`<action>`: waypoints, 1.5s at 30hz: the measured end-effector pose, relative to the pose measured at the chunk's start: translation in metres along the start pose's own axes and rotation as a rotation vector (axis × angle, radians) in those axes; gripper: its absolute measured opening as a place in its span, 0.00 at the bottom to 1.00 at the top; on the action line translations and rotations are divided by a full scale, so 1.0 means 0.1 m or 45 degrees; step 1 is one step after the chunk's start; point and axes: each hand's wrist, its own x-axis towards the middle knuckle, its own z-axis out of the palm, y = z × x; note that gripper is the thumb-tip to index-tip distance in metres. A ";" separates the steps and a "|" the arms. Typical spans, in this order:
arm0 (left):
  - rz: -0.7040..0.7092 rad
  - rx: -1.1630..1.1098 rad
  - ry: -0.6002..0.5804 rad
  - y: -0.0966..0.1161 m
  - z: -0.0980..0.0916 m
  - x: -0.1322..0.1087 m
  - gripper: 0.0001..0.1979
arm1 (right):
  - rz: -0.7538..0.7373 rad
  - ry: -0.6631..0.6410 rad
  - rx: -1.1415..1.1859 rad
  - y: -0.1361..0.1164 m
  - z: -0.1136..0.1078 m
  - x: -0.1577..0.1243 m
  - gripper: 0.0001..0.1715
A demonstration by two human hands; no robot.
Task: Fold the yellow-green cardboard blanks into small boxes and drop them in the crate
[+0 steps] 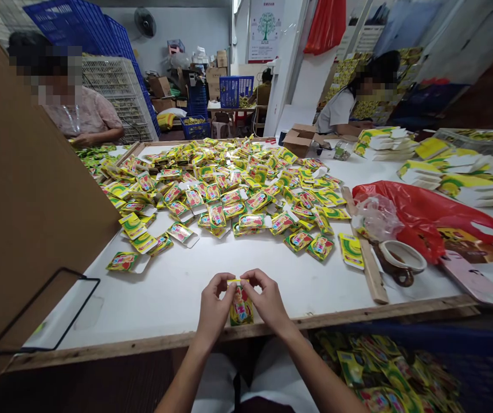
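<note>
A small yellow and green printed carton [241, 307] lies at the front edge of the white table, between my hands. My left hand [216, 301] pinches its far left corner with thumb and forefinger. At the far right corner, the thumb and forefinger of my right hand [267, 298] are closed on the same carton. Beyond my hands spreads a big heap of similar cartons [216, 215], some with white end flaps standing out. One carton [128, 261] with an open flap lies apart at the left, and another [351, 250] lies at the right by a wooden strip.
A tall cardboard sheet [35, 172] and a black wire frame [57, 310] stand at the left. Right of the wooden strip [373, 272] are a brown mug [401, 258], a red plastic bag [435, 212] and a pink phone-like object [474, 278]. Two people sit across the table.
</note>
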 end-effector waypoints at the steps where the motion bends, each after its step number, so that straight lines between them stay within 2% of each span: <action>1: -0.010 0.005 0.003 0.01 0.00 0.02 0.09 | 0.013 -0.015 -0.007 -0.01 0.00 0.02 0.07; 7: -0.031 -0.058 0.007 -0.01 0.01 0.04 0.07 | 0.059 -0.082 0.026 -0.02 -0.01 0.08 0.11; 14: -0.053 -0.144 -0.040 -0.05 0.02 -0.05 0.09 | 0.055 -0.207 0.120 0.05 -0.09 0.04 0.12; 18: -0.034 -0.054 -0.076 -0.04 -0.03 -0.10 0.09 | 0.065 -0.272 0.183 0.12 -0.12 -0.02 0.11; 24: 0.006 0.029 -0.128 -0.09 -0.01 -0.17 0.10 | 0.089 -0.231 0.262 0.19 -0.02 -0.12 0.10; 27: 0.073 0.149 -0.095 -0.12 -0.05 -0.14 0.11 | 0.099 -0.232 0.255 0.22 0.00 -0.16 0.10; 30: 0.263 0.439 0.096 -0.13 -0.31 0.03 0.12 | 0.118 -0.186 0.185 0.27 0.01 -0.19 0.12; 33: 0.415 0.894 0.430 -0.14 -0.80 0.32 0.11 | 0.130 -0.123 0.126 0.29 0.03 -0.22 0.14; 35: 0.355 1.237 0.559 -0.18 -1.17 0.52 0.10 | 0.113 -0.055 0.099 0.27 0.00 -0.26 0.15; 37: 0.228 1.485 0.592 -0.24 -1.50 0.67 0.12 | 0.088 0.046 0.029 0.22 -0.19 -0.31 0.16; 38: 0.159 1.560 0.575 -0.28 -1.62 0.73 0.13 | 0.090 0.093 -0.034 0.21 -0.36 -0.34 0.17; 40: 0.071 1.632 0.513 -0.36 -1.80 0.80 0.16 | 0.138 0.133 -0.221 0.23 -0.87 -0.44 0.18; 43: 0.171 1.565 0.496 -0.40 -1.87 0.84 0.20 | 0.279 -0.024 -0.593 0.41 -1.81 -0.65 0.19; 45: 0.326 1.413 0.548 -0.34 -1.84 0.84 0.20 | 0.350 -0.037 -0.854 0.54 -2.28 -0.79 0.19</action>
